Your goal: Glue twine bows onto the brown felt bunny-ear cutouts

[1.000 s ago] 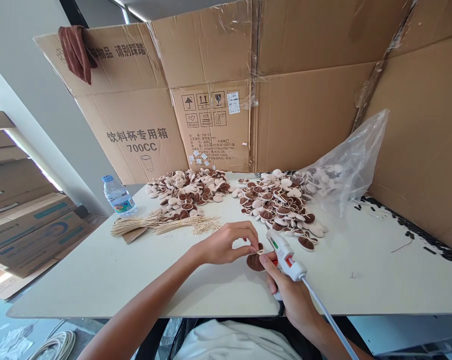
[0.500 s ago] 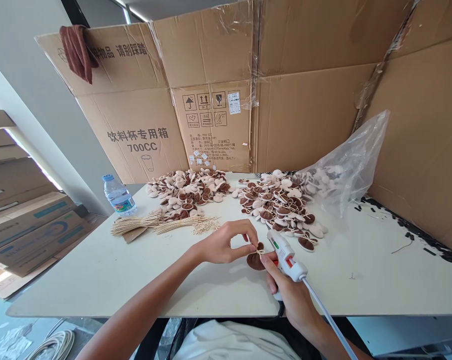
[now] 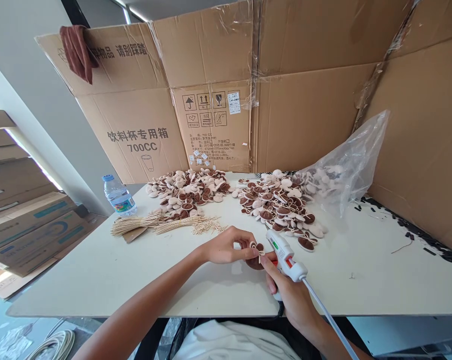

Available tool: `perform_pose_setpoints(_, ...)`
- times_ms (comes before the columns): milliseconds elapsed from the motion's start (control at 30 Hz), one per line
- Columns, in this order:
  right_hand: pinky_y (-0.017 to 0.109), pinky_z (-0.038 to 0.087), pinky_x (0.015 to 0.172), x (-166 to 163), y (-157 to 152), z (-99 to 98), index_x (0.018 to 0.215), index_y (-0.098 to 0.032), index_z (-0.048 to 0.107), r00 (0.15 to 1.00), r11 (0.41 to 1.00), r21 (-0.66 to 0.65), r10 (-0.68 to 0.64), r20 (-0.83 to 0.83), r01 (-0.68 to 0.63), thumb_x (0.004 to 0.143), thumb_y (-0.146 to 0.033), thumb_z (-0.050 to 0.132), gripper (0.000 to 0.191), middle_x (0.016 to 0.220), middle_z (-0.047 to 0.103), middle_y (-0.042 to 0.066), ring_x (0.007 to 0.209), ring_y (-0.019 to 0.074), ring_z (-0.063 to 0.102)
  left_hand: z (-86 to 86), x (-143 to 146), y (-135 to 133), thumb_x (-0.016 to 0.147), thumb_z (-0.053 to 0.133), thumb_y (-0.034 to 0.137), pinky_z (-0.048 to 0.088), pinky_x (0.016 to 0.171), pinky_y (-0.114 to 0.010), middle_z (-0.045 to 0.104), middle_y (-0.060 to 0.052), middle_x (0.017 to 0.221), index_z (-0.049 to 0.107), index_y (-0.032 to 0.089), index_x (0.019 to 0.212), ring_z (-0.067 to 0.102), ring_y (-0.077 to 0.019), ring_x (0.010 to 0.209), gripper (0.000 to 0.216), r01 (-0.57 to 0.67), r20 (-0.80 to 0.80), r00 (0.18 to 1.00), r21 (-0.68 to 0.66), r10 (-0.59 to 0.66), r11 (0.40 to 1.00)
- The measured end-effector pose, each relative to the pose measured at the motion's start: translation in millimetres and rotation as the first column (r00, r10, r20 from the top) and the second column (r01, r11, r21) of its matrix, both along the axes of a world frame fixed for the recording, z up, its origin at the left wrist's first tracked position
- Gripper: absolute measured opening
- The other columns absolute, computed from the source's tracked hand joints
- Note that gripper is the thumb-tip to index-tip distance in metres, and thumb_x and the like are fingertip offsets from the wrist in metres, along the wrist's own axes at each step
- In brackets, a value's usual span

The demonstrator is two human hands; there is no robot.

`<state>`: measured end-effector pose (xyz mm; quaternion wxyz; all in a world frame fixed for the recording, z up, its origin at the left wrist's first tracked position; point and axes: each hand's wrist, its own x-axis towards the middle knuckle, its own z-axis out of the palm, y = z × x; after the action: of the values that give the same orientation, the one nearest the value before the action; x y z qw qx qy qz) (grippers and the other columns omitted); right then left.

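A white glue gun [image 3: 286, 252] with a red trigger lies in my right hand [image 3: 282, 280], its nozzle pointing up and left. The thumb of that hand also presses on a small brown mouse-ear-shaped fabric piece [image 3: 254, 263]. My left hand [image 3: 229, 246] is closed, thumb and fingers pinching the same piece and a thin cream cord [image 3: 261, 253] looped on it. Whether cord and fabric are joined cannot be made out. Beyond my hands lie a pile of brown and cream pieces [image 3: 278, 200] and a second pile [image 3: 188, 190] further left.
Bundles of cream cord [image 3: 146, 223] lie at the left, with a water bottle [image 3: 119, 196] behind. A clear plastic bag [image 3: 357, 160] holds more pieces at the right. Black bits [image 3: 417, 232] line the right edge of the white table [image 3: 143, 280]. Cardboard walls [image 3: 304, 115] stand behind.
My left hand has lowered its fingers closer around the fabric piece, and the cord loop now stands up by the fingertips. My right hand and the glue gun have hardly moved.
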<state>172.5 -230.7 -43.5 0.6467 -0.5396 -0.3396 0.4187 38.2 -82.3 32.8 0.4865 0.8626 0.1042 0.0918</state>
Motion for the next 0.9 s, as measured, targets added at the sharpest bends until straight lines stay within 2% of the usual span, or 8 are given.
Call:
perform_pose_setpoints(300,0.027,0.026,0.050,1.8,-3.3,1.6,0.087,-0.021,0.064,1.000,1.000,-0.031,0.005,-0.008,-0.006,0.090,-0.060,0.068,0.039,0.047,0.039,-0.010,0.047,0.0107,0.031,-6.0,3.2,2.3,0.093,0.063,0.049,0.052,0.071,-0.025,0.072,-0.006,0.078,0.065,0.012,0.086,0.066,-0.0138,0.073,0.037,-0.094,0.055,0.994,-0.005,0.094,0.996)
perform_pose_setpoints(467,0.027,0.028,0.052,3.8,-3.4,-0.4,0.087,-0.021,0.063,1.000,1.000,0.006,0.028,-0.013,-0.028,0.092,-0.056,0.067,0.036,0.047,0.039,-0.010,0.047,0.0098,0.032,-4.0,1.3,6.0,0.095,0.061,0.050,0.054,0.073,-0.028,0.075,-0.010,0.087,0.063,0.012,0.088,0.069,-0.0166,0.078,0.038,-0.153,0.097,0.984,-0.005,0.153,0.988)
perform_pose_setpoints(633,0.025,0.027,0.049,4.5,-0.8,-8.8,0.088,-0.021,0.063,0.999,0.999,0.042,0.008,-0.045,-0.006,0.091,-0.055,0.069,0.035,0.048,0.040,-0.010,0.046,0.0092,0.034,-4.7,1.3,4.6,0.096,0.059,0.051,0.056,0.076,-0.030,0.076,-0.012,0.090,0.064,0.012,0.092,0.071,-0.0173,0.079,0.039,-0.128,0.099,0.986,-0.036,0.131,0.991)
perform_pose_setpoints(733,0.023,0.027,0.048,3.5,0.0,-9.7,0.089,-0.021,0.062,0.995,0.999,0.044,-0.005,-0.101,0.010,0.086,-0.054,0.076,0.036,0.049,0.043,-0.010,0.046,0.0086,0.036,-6.0,3.2,1.2,0.096,0.060,0.050,0.056,0.075,-0.030,0.075,-0.011,0.088,0.065,0.012,0.095,0.070,-0.0168,0.077,0.038,-0.110,0.101,0.989,-0.026,0.112,0.994)
perform_pose_setpoints(900,0.022,0.028,0.046,1.0,1.1,-6.1,0.092,-0.021,0.063,0.989,0.997,0.017,-0.074,-0.127,0.077,0.079,-0.054,0.083,0.041,0.047,0.043,-0.011,0.043,0.0081,0.035,-6.2,3.9,-4.0,0.097,0.062,0.041,0.056,0.076,-0.031,0.071,-0.010,0.096,0.060,0.015,0.113,0.068,-0.0159,0.079,0.031,-0.081,0.203,0.976,-0.022,0.084,0.996)
